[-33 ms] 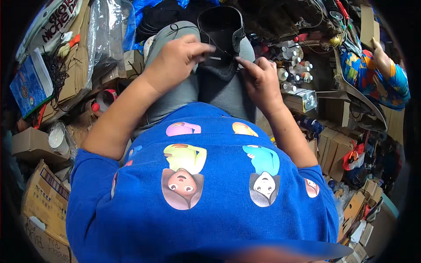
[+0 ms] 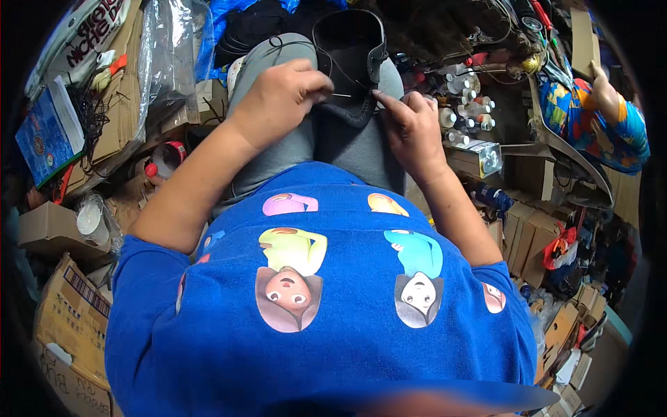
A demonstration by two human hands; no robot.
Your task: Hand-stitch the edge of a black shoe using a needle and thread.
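A black piece (image 2: 349, 61) that looks like a shoe upper, with an open rounded rim, rests upright between my knees. Along its near edge runs a row of stitches or small holes. My left hand (image 2: 288, 94) is closed in a pinch just left of it. From those fingertips a thin pale needle (image 2: 342, 95) sticks out over the opening. A fine dark thread (image 2: 339, 66) loops above the hand. My right hand (image 2: 417, 125) grips the near right edge of the black piece, index finger stretched along it; the thumb is mostly hidden.
Several small bottles (image 2: 462, 111) stand to the right, beside a clear box (image 2: 490, 158). At far right a person's arm (image 2: 606, 97) holds cardboard. On the left lie a blue book (image 2: 50, 132), flat cardboard and plastic sheeting (image 2: 170, 52). Cardboard boxes (image 2: 66, 226) lie around me.
My left fingers have shifted slightly down and curled, and the needle shows more sharply. My right hand and the black piece have stayed nearly still.
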